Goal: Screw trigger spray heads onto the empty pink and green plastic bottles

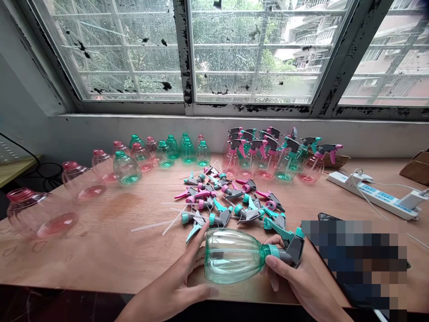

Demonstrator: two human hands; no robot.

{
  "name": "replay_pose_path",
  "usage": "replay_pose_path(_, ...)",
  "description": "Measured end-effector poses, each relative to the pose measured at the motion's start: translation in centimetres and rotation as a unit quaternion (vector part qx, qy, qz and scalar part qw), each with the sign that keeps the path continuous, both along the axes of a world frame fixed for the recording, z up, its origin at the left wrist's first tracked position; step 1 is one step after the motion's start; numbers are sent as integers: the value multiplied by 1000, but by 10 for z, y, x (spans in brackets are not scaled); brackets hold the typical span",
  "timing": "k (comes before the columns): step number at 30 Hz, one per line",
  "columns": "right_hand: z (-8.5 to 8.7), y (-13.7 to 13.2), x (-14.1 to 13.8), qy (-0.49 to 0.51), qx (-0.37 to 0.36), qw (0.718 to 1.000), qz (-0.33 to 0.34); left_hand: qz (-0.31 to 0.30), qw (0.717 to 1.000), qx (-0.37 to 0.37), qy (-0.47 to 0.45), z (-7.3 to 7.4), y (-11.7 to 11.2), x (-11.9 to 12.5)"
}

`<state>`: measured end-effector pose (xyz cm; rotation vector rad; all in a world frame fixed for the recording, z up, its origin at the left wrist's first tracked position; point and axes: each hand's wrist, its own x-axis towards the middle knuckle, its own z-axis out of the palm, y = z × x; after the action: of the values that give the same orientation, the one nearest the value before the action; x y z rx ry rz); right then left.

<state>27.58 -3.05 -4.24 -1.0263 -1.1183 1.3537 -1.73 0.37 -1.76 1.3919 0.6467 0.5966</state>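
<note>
A clear teal spray bottle (231, 255) lies on its side near the table's front edge, held between both hands. My left hand (182, 279) is wrapped round its base. My right hand (295, 277) grips the neck, where a teal and grey trigger head (291, 247) sits on the bottle. Just beyond lies a heap of loose pink and teal trigger heads (228, 201) with thin white dip tubes.
Open pink and teal bottles (125, 167) stand along the back left of the wooden table (110, 241). Bottles with trigger heads (268, 156) stand at the back centre. A white power strip (372, 194) with cables lies at the right, beside a blurred patch.
</note>
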Motion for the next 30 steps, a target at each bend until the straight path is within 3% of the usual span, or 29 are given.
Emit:
replay_pose_path(5,1,-1,0,1,-2,1000,2,12,999,-30,-2,-6,0,-2)
replay_pose_path(13,1,-2,1,14,-10,1000,-1,0,1000,22,20,4,0,2)
replay_pose_path(21,3,-2,0,-5,-8,1000,-3,12,1000,-28,7,-4,1,-3)
replay_pose_path(30,5,-3,-1,2,-12,1000,-14,-1,1000,22,10,3,0,1)
